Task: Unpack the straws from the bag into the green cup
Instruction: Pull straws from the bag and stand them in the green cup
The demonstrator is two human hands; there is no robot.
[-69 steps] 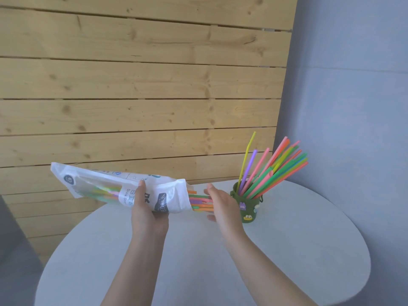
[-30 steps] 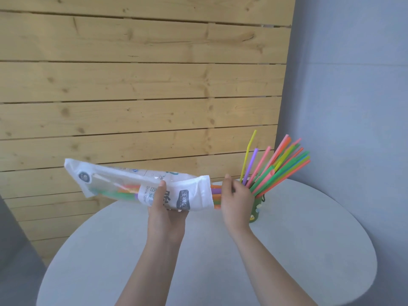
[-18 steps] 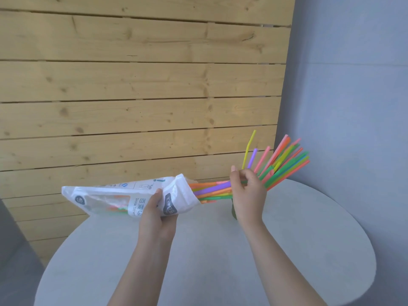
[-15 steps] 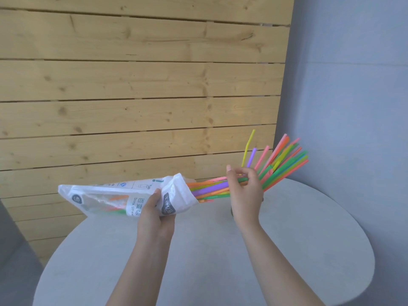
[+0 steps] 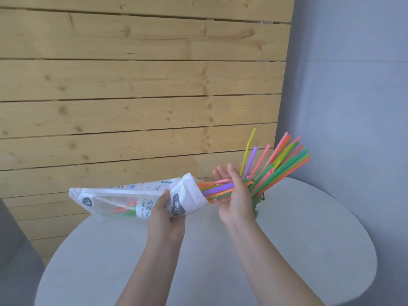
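1. Your left hand [image 5: 164,219] grips the bag [image 5: 141,198] from below, thumb over its front face, fingers closed around it. The bag is held above the surface [image 5: 298,250], mouth pointing right and tilted slightly up.
2. Your right hand [image 5: 235,195] is spread, palm facing left, fingers extended upward. It is not clamped on anything.
3. A bundle of straws [image 5: 217,189] sticks out of the bag mouth, purple, orange, pink and green, and its ends lie against your right palm.
4. More straws remain deep in the bag [image 5: 124,209], visible through the clear window at the left end.
5. The green cup [image 5: 257,205] stands on the surface just behind your right hand, mostly hidden by it.
6. The cup's own straws [image 5: 282,166] fan up and to the right, with one bent yellow straw [image 5: 248,149] the most upright.
7. Far side: wood plank wall [image 5: 132,85] on the left, grey wall [image 5: 353,85] on the right.
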